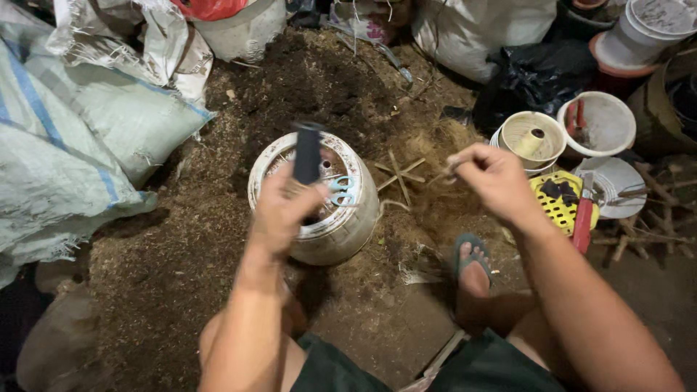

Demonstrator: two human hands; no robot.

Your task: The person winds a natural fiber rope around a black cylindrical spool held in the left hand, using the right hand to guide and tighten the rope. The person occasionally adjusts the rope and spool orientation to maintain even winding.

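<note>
Your left hand (282,210) is closed around a dark handle (308,154), blurred, which stands up over a white drum (319,210) lying on its side just in front of you. Scissors (341,190) with pale blue grips rest on the drum's top face, beside your knuckles. Your right hand (494,178) pinches the end of a thin stick (444,171) between thumb and fingertips, the other fingers curled in.

To your right, a white pot (597,123) holds a red-handled tool, and next to it a cream spool (534,139) sits with twine wound on its core. A yellow basket (560,205) below them carries dark pieces, with a red-handled blade (583,218) lying across its edge. White buckets (646,36) are stacked at the far right corner.

Sacks (80,138) crowd the left side, close to the drum's left edge, and more bags line the far side. Between them lies loose brown soil (319,80), with crossed sticks (400,176) on it between your hands. Your sandalled foot (473,263) rests right of the drum.
</note>
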